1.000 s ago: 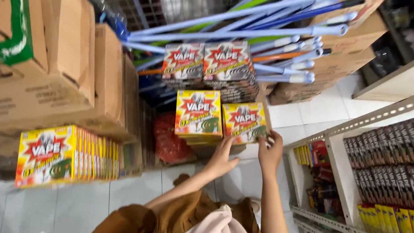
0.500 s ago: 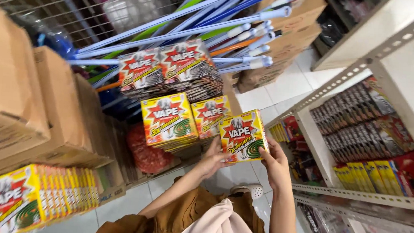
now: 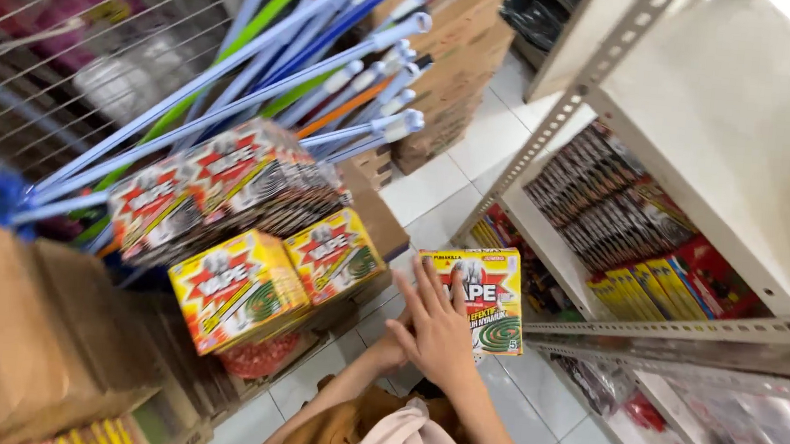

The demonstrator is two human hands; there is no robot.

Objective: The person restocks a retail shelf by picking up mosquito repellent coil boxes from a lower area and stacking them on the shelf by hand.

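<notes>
A flat yellow and red box (image 3: pixel 494 307) with a green coil picture hangs in the air in front of me. My right hand (image 3: pixel 440 329) lies on its left face with the fingers spread, gripping it. My left hand (image 3: pixel 388 350) sits just below and left of the box, mostly hidden behind the right hand; its grip does not show. A stack of matching yellow boxes (image 3: pixel 235 289) stands close to the left on brown cartons (image 3: pixel 44 315).
Long blue, green and orange poles (image 3: pixel 313 72) lean over the stack in front of a wire mesh (image 3: pixel 39 39). A white metal shelf rack (image 3: pixel 681 328) with dark and yellow packets stands at the right. More cartons (image 3: pixel 457 56) stand further back on the white tiled floor (image 3: pixel 435 197).
The yellow box has come off the stack and moved right toward the shelf rack. My left hand has left the stacked boxes and joined the right hand. The view has swung right.
</notes>
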